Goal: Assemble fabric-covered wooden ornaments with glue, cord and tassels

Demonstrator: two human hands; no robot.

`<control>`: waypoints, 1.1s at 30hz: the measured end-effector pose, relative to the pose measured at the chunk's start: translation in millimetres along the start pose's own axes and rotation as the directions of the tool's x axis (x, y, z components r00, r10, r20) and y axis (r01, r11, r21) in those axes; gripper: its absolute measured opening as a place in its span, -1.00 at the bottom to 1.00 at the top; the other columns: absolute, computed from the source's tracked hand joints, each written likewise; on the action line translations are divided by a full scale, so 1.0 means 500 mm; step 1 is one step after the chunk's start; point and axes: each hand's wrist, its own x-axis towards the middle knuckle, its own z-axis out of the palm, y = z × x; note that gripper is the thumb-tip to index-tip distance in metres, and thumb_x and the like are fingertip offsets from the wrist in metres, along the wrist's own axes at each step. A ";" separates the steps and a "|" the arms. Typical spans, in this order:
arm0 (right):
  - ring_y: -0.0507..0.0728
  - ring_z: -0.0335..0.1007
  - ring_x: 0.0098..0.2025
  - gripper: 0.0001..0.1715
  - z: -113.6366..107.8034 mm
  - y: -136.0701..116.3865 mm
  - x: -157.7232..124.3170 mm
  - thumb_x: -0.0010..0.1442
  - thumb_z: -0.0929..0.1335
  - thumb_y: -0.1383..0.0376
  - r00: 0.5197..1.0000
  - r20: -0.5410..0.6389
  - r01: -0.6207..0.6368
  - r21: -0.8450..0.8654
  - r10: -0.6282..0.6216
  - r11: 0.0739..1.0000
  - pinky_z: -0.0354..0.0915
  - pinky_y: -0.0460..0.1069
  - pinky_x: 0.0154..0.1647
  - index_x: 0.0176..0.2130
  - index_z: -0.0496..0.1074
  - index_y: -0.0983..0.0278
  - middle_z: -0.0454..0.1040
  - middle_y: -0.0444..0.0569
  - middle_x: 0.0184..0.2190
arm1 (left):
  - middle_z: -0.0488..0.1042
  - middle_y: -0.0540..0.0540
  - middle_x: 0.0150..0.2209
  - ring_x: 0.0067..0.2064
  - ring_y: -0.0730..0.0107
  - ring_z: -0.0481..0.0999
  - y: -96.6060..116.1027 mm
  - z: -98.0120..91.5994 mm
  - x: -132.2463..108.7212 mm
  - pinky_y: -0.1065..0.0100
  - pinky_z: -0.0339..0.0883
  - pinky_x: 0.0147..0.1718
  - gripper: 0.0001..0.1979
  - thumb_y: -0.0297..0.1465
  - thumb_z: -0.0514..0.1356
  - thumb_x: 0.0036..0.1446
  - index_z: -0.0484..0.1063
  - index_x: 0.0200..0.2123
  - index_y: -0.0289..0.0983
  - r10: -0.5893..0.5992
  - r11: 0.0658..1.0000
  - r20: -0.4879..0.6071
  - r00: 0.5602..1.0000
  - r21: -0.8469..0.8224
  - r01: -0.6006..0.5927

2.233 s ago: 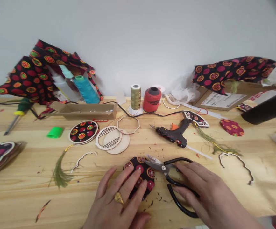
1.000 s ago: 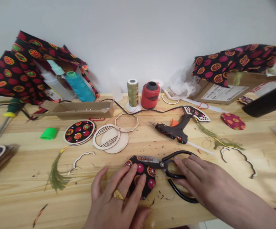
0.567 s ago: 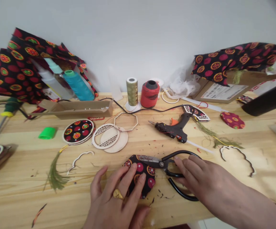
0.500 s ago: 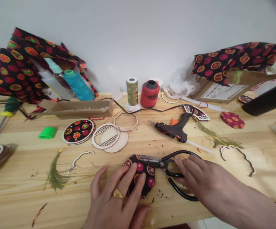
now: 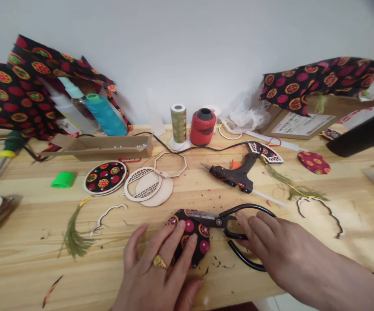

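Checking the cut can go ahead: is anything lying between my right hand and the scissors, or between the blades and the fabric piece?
Nothing visible. The right hand rests on the black handles of the scissors, whose blades lie across the fabric piece, which the left hand presses flat.

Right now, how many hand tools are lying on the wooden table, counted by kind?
Scissors: 1
Glue gun: 1
Screwdriver: 1
Total: 3

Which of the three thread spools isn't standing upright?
The teal spool at the back left: it tilts, top leaning left, while the olive spool and the red spool stand upright side by side.
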 end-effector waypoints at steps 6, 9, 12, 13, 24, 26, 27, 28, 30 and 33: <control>0.17 0.41 -0.46 -0.65 -0.005 -0.001 0.005 0.26 0.12 0.54 0.999 0.015 0.029 -0.058 -0.028 0.998 0.29 0.00 -0.60 -0.10 0.41 0.52 0.48 0.11 -0.45 | 0.49 -0.22 0.09 0.10 0.13 0.40 0.000 0.000 0.001 -0.11 -0.08 0.21 -0.67 -0.39 0.16 0.17 0.47 0.02 -0.21 0.008 1.000 -0.009 1.000 -0.013 -0.008; 0.17 0.42 -0.49 -0.63 -0.007 -0.003 0.006 0.20 0.12 0.57 0.999 0.011 0.051 -0.078 -0.050 0.996 0.28 0.00 -0.63 -0.15 0.42 0.54 0.49 0.11 -0.46 | 0.48 -0.22 0.10 0.11 0.12 0.39 0.000 -0.001 0.001 -0.12 -0.08 0.21 -0.67 -0.38 0.16 0.18 0.46 0.02 -0.22 0.009 1.000 0.002 1.000 -0.011 -0.009; 0.18 0.42 -0.51 -0.61 -0.008 -0.005 0.006 0.11 0.13 0.62 0.998 0.011 0.057 -0.083 -0.056 0.995 0.30 0.01 -0.65 -0.18 0.44 0.54 0.49 0.12 -0.46 | 0.49 -0.21 0.10 0.10 0.11 0.40 0.001 -0.002 0.002 -0.13 -0.08 0.21 -0.67 -0.34 0.17 0.19 0.46 0.03 -0.21 0.002 1.000 0.009 1.000 -0.010 -0.002; 0.18 0.42 -0.51 -0.59 -0.008 -0.005 0.006 0.09 0.13 0.63 0.998 0.015 0.062 -0.087 -0.061 0.994 0.30 0.01 -0.65 -0.18 0.44 0.54 0.50 0.13 -0.45 | 0.49 -0.21 0.10 0.09 0.10 0.41 0.002 -0.002 0.002 -0.12 -0.08 0.21 -0.67 -0.32 0.17 0.19 0.47 0.02 -0.21 0.000 1.000 0.008 1.000 -0.011 0.000; 0.07 0.47 -0.41 -0.74 -0.005 0.016 -0.007 0.36 0.21 0.28 0.952 0.144 -0.306 0.473 0.270 0.826 0.42 -0.05 -0.40 -0.10 0.43 0.30 0.52 -0.01 -0.34 | 0.49 -0.24 0.10 0.09 0.08 0.41 -0.001 -0.004 0.001 -0.11 -0.12 0.21 -0.59 -0.17 0.23 0.14 0.47 0.03 -0.21 -0.001 1.000 0.023 1.000 -0.030 0.002; 0.08 0.48 -0.37 -0.74 -0.006 0.019 -0.013 0.33 0.23 0.28 0.924 0.156 -0.379 0.502 0.350 0.777 0.43 -0.04 -0.37 -0.05 0.41 0.28 0.53 -0.01 -0.32 | 0.48 -0.25 0.11 0.11 0.08 0.40 -0.004 -0.004 0.001 -0.12 -0.11 0.21 -0.59 -0.19 0.23 0.15 0.46 0.04 -0.21 0.019 1.000 0.032 0.999 -0.016 -0.019; 0.09 0.48 -0.36 -0.74 -0.007 0.019 -0.014 0.31 0.24 0.29 0.917 0.158 -0.395 0.505 0.367 0.768 0.42 -0.03 -0.36 -0.06 0.41 0.27 0.53 -0.01 -0.32 | 0.47 -0.25 0.11 0.11 0.08 0.40 -0.004 -0.003 0.000 -0.12 -0.11 0.21 -0.60 -0.21 0.22 0.16 0.45 0.04 -0.21 0.028 1.000 0.034 0.999 -0.009 -0.028; 0.10 0.48 -0.35 -0.75 -0.008 0.018 -0.014 0.27 0.25 0.30 0.914 0.159 -0.400 0.501 0.374 0.767 0.42 -0.02 -0.36 -0.07 0.42 0.26 0.53 0.00 -0.31 | 0.48 -0.24 0.11 0.11 0.09 0.40 -0.004 -0.003 0.001 -0.12 -0.10 0.21 -0.61 -0.22 0.21 0.17 0.45 0.04 -0.21 0.029 1.000 0.032 0.999 -0.008 -0.029; 0.13 0.48 -0.33 -0.74 -0.012 0.014 -0.012 0.20 0.28 0.33 0.916 0.161 -0.397 0.494 0.367 0.774 0.42 0.00 -0.36 -0.09 0.42 0.26 0.52 0.00 -0.30 | 0.48 -0.25 0.10 0.10 0.09 0.41 -0.003 -0.002 0.001 -0.12 -0.10 0.21 -0.62 -0.20 0.21 0.17 0.46 0.03 -0.20 0.006 1.000 0.013 1.000 -0.022 -0.006; 0.15 0.47 -0.32 -0.75 -0.012 0.008 -0.003 0.15 0.31 0.34 0.928 0.153 -0.369 0.493 0.340 0.787 0.41 0.01 -0.38 -0.12 0.42 0.27 0.51 0.00 -0.30 | 0.48 -0.26 0.09 0.08 0.07 0.42 0.000 -0.001 0.003 -0.14 -0.10 0.21 -0.60 -0.16 0.22 0.15 0.47 0.01 -0.19 -0.021 0.999 -0.003 1.000 -0.042 0.021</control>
